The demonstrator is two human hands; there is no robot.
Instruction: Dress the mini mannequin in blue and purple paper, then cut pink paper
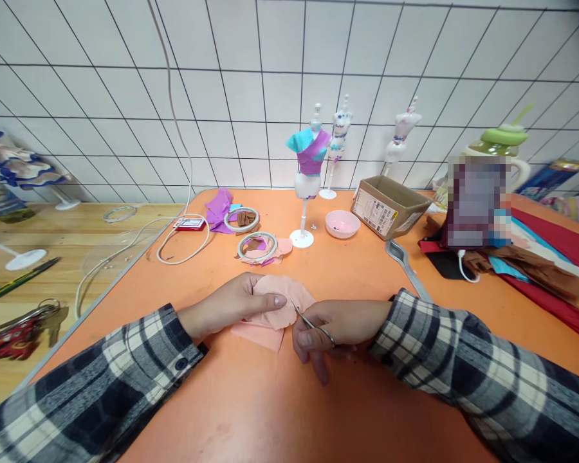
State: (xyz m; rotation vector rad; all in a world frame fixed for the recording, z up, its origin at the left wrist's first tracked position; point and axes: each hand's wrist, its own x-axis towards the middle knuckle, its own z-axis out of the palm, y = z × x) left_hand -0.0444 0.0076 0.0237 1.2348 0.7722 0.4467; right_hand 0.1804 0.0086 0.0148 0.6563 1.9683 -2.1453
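Note:
A roundish piece of peach crepe paper (276,316) is pinched between the thumb and fingers of my left hand (231,302), just above the orange tabletop. My right hand (323,331) has its fingers in the handles of small scissors (303,314), whose blades point up and left at the paper's right edge. Whether the blades are apart cannot be made out. Below the round piece, a flat peach scrap (265,337) with a straight edge shows partly. Beyond the hands stands a small white mannequin (309,186) wrapped in turquoise and purple paper.
Tape rolls (257,248) and purple paper (219,211) lie behind my left hand. A pink bowl (342,224), a cardboard box (388,206) and a grey strap-like strip (408,270) are farther right. A white cable (174,260) loops at left, near keys (53,321). Several more mannequins stand along the tiled wall.

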